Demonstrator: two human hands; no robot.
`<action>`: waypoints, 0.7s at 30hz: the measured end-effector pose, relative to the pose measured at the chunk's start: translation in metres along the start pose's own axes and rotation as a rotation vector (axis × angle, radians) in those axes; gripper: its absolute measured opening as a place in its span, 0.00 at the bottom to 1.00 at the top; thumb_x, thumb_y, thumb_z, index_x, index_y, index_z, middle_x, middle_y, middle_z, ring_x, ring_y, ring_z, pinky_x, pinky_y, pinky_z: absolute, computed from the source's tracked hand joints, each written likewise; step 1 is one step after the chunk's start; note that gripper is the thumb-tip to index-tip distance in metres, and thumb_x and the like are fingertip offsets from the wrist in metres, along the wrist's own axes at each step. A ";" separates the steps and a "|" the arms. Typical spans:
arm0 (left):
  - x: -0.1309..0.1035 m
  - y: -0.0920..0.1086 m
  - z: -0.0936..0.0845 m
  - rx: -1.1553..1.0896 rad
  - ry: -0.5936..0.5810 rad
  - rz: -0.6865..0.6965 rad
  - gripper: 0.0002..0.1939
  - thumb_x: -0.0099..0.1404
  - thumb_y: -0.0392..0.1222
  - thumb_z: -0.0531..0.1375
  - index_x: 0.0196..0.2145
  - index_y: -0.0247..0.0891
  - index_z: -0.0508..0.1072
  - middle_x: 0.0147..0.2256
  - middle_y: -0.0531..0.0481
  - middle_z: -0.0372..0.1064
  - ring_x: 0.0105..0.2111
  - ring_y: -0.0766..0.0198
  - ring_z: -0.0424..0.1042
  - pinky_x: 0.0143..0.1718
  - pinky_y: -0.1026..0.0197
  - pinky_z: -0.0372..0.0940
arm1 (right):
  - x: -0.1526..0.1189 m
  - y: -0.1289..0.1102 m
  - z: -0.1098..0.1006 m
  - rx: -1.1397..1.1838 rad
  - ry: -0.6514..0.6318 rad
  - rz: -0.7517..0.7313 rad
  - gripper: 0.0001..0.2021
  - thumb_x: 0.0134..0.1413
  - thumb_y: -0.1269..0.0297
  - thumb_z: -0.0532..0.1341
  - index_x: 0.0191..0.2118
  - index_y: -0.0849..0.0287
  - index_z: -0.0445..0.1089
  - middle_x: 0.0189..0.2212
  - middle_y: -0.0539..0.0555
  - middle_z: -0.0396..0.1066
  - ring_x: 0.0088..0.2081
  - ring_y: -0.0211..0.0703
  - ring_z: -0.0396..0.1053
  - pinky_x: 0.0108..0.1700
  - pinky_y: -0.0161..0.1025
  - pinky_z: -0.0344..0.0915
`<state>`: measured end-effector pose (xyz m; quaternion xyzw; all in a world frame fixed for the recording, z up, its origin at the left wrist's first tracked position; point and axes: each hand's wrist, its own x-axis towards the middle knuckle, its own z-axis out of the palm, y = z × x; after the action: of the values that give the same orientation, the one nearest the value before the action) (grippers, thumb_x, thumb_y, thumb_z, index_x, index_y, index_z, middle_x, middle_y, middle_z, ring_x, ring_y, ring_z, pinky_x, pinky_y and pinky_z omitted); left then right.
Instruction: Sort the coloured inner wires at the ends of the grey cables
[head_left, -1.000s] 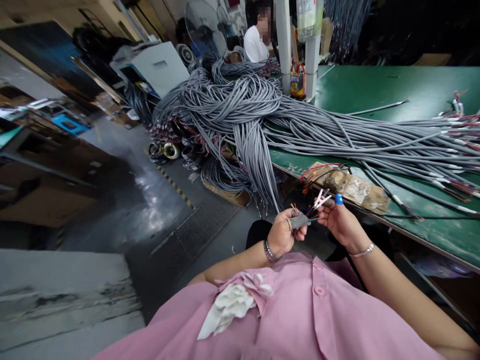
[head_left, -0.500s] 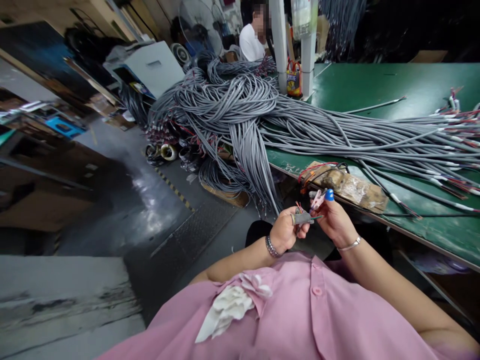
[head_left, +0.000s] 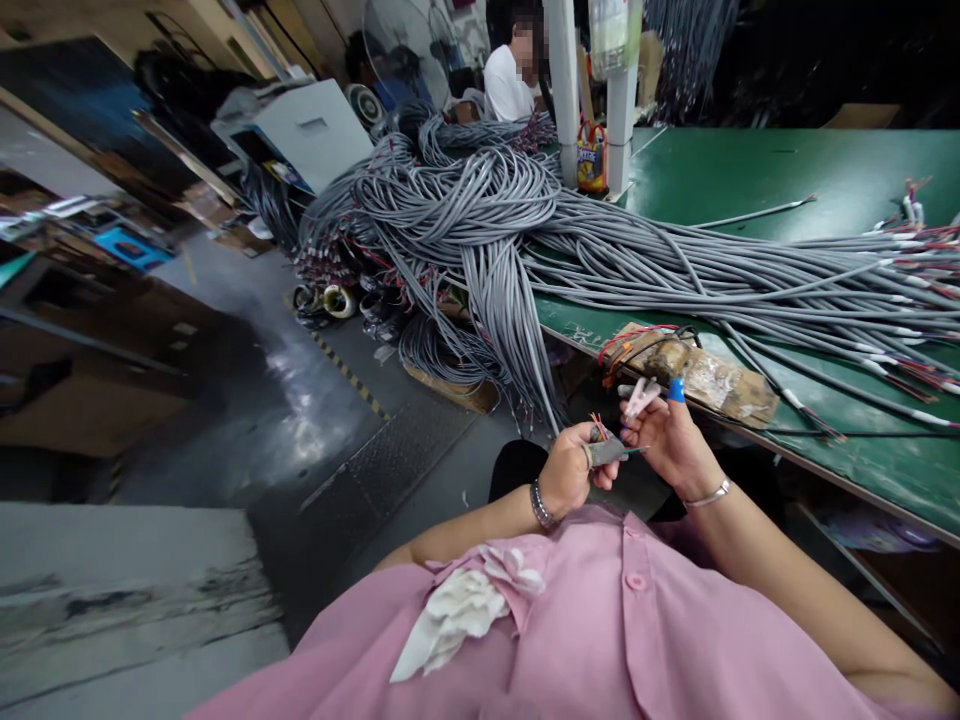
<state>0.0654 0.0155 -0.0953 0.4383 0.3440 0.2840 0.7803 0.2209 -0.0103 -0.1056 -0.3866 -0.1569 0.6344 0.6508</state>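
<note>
My left hand (head_left: 568,472) is closed in a pinch on thin coloured wires (head_left: 598,427), which stick up above the fingers. A dull grey piece (head_left: 604,452) lies along its thumb; I cannot tell whether that is a thumb cover or cable sheath. One green wire (head_left: 636,450) points out toward my right hand (head_left: 679,448). That hand, with a blue cover (head_left: 676,390) on the thumb, holds a small pale pink clip-like tool (head_left: 642,398) by the fingers, its two arms spread in a V. The thumb stands away from the tool.
Bundles of grey cable (head_left: 480,190) lie across the green table (head_left: 750,170) and hang over its near edge. A taped cardboard piece (head_left: 720,378) sits at that edge, just beyond my right hand. A person in white (head_left: 506,85) is at the back.
My right hand has moved slightly right, away from the wires. Its thumb has lifted off the pink tool, whose arms now show further apart. The left hand has stayed nearly in place.
</note>
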 end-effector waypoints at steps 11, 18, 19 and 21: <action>0.003 0.006 0.009 -0.090 0.053 -0.001 0.10 0.51 0.43 0.63 0.25 0.35 0.67 0.16 0.54 0.66 0.12 0.72 0.59 0.14 0.68 0.53 | 0.003 0.008 -0.006 -0.054 0.060 -0.184 0.19 0.53 0.45 0.60 0.32 0.58 0.74 0.27 0.52 0.71 0.28 0.38 0.65 0.32 0.36 0.64; 0.008 0.003 0.011 -0.125 0.061 -0.013 0.08 0.51 0.41 0.63 0.27 0.36 0.67 0.16 0.54 0.66 0.13 0.71 0.60 0.13 0.69 0.52 | 0.013 0.010 -0.006 0.089 -0.015 -0.057 0.23 0.44 0.40 0.64 0.30 0.58 0.74 0.29 0.53 0.73 0.26 0.37 0.65 0.29 0.36 0.65; 0.009 0.003 0.010 -0.126 0.063 -0.017 0.09 0.51 0.41 0.63 0.27 0.36 0.67 0.16 0.54 0.66 0.13 0.71 0.60 0.13 0.69 0.52 | 0.014 0.009 -0.005 0.111 -0.011 -0.049 0.23 0.43 0.40 0.64 0.31 0.57 0.74 0.29 0.52 0.73 0.26 0.37 0.65 0.29 0.36 0.65; 0.010 0.002 0.010 -0.126 0.069 -0.025 0.09 0.51 0.41 0.63 0.27 0.36 0.67 0.17 0.54 0.66 0.13 0.71 0.60 0.13 0.69 0.51 | 0.016 0.009 -0.003 0.131 0.009 -0.056 0.23 0.41 0.40 0.66 0.32 0.57 0.74 0.27 0.52 0.73 0.25 0.37 0.65 0.28 0.36 0.65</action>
<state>0.0789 0.0194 -0.0929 0.3740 0.3577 0.3105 0.7974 0.2186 0.0026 -0.1185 -0.3414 -0.1230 0.6230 0.6929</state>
